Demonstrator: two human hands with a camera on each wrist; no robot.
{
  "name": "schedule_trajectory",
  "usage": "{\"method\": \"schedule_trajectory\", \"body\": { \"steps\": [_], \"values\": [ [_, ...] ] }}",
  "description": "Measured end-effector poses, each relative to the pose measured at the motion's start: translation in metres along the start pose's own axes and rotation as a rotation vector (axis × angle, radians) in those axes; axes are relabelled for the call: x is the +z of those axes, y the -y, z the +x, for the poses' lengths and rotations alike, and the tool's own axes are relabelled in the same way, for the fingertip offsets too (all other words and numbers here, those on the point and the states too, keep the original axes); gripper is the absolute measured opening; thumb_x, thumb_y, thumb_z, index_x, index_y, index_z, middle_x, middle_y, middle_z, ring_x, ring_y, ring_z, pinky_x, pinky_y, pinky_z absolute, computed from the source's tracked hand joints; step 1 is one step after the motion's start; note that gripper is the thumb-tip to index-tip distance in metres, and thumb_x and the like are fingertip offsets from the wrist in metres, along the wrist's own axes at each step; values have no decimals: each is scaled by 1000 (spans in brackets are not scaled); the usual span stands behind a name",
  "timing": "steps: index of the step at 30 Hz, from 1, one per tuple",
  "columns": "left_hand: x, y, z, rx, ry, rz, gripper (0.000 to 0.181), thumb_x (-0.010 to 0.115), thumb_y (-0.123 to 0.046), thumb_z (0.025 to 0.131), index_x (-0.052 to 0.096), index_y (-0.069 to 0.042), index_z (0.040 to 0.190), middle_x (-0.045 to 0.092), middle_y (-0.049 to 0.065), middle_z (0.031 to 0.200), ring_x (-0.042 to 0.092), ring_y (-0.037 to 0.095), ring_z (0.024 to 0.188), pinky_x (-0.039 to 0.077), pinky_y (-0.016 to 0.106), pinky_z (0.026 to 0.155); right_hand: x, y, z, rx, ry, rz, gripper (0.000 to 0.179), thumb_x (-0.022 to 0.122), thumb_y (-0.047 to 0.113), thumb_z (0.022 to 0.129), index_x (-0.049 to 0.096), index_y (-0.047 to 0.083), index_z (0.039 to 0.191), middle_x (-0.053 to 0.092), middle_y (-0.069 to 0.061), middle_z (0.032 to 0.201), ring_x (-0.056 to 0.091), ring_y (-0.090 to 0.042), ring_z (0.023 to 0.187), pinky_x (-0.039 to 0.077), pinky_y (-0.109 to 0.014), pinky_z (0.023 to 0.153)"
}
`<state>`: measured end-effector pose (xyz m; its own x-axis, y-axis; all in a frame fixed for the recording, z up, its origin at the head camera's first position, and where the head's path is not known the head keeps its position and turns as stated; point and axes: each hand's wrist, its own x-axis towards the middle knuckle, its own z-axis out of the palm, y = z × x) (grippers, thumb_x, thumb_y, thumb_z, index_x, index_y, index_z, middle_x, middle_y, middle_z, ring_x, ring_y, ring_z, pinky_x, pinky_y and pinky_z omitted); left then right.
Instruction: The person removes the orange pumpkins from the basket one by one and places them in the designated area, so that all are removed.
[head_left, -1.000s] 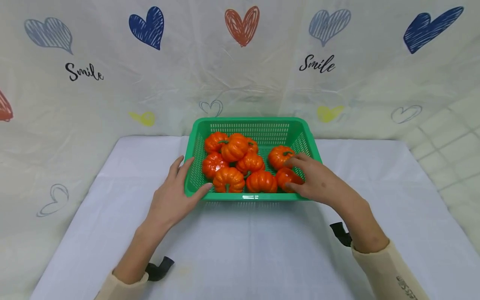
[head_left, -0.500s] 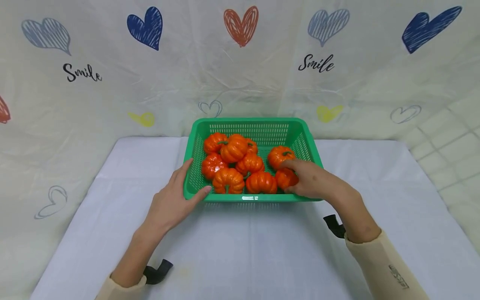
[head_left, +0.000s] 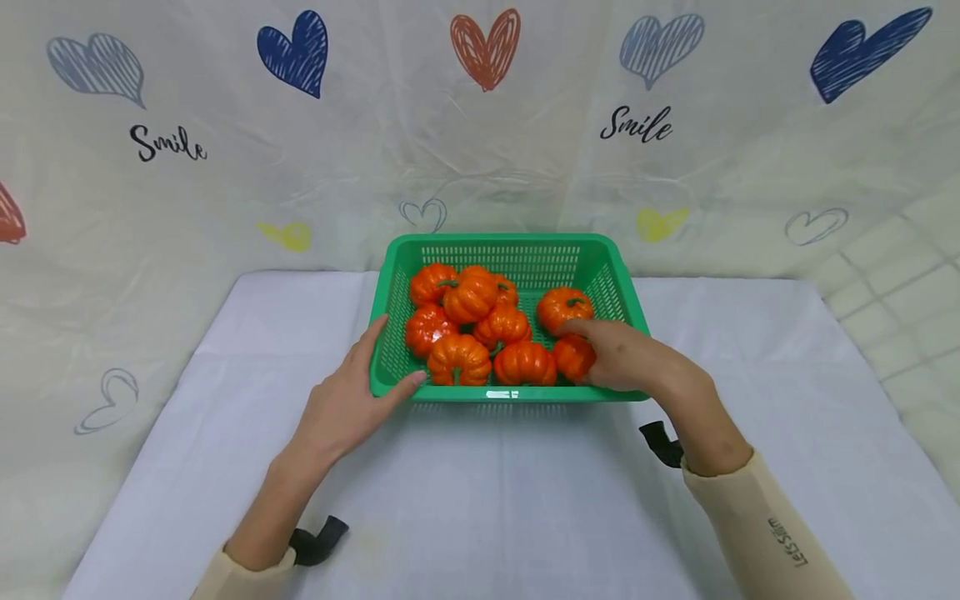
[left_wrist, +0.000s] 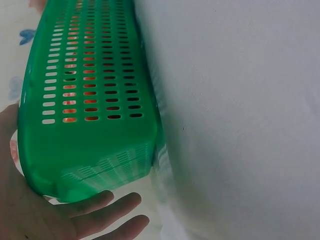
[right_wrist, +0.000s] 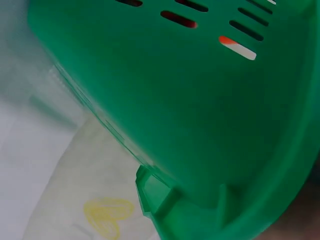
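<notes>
A green plastic basket with slotted walls holds several small orange pumpkins. My right hand reaches over the basket's right front corner and grips the reddish pumpkin there, thumb in front and fingers behind it. Another pumpkin lies just beyond those fingers. At the left front corner my left hand rests on the basket, thumb over the front rim and fingers along the left side. In the left wrist view, its fingers reach out straight beside the basket wall.
The basket stands near the back of a table with a white cloth. Behind it hangs a pale sheet printed with hearts and lettering. Black straps show at both wrists.
My right hand has lowered slightly and closed its fingers round the right front pumpkin. My left hand's fingers have settled nearer the basket's left rim. The basket has stayed in place.
</notes>
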<state>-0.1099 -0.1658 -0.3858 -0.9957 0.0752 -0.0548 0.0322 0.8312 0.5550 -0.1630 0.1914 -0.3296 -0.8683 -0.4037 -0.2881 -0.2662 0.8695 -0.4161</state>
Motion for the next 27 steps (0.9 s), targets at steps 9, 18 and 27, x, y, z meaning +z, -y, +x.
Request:
{"method": "schedule_trajectory", "body": {
  "steps": [9,18,27],
  "values": [
    [-2,-1,1,-19,11,-4,101,47,-85,90,6,-36,168,27,7,173,56,46,137,52,64,97,2,-6,0,-36,-89,15,63,83,9,83,60,6,142,67,-17,135,60,-37,122,50,-59,105],
    [0,-3,1,-29,26,-35,101,47,-86,90,5,-38,168,32,8,171,56,44,138,52,64,100,3,-6,-8,-20,-172,31,67,83,12,83,56,5,144,61,-21,140,56,-39,127,49,-61,106],
    [0,-2,1,-38,26,-43,101,49,-85,90,5,-38,168,36,12,169,59,44,134,53,63,98,-4,-2,-9,24,-305,153,74,83,17,87,41,4,147,53,-21,141,58,-41,121,52,-63,102]
  ]
}}
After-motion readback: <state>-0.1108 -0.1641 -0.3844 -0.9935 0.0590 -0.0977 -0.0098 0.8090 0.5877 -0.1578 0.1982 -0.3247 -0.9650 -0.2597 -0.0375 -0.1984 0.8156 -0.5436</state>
